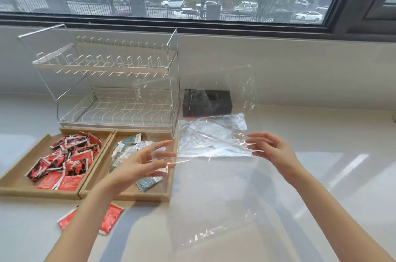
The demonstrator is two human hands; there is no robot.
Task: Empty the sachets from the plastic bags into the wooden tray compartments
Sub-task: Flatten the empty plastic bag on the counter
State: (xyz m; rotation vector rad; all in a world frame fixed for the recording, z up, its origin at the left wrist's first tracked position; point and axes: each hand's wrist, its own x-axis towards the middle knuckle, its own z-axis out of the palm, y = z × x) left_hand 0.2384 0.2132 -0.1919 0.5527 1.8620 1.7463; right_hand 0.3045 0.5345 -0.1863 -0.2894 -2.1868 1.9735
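Both hands hover over the white tabletop with a large clear plastic bag between them. The left hand has its fingers spread and nearly straight, touching the bag's left edge above the right compartment; whether any of them pinches the film I cannot tell. The right hand is likewise loosely spread, fingertips at the bag's right edge, with no firm hold visible. The bag looks empty and slack, so I judge it is being let go or laid flat after tipping.

The wooden tray sits near the tabletop's left edge, in front of a white dish rack. Its left compartment holds a heap of red sachets; the right holds pale green and white sachets, partly behind the left hand. Two stray red sachets lie on the tabletop by the tray's near edge, likely spilled and needing to go in. A second crumpled plastic bag lies beside the rack, before a dark box
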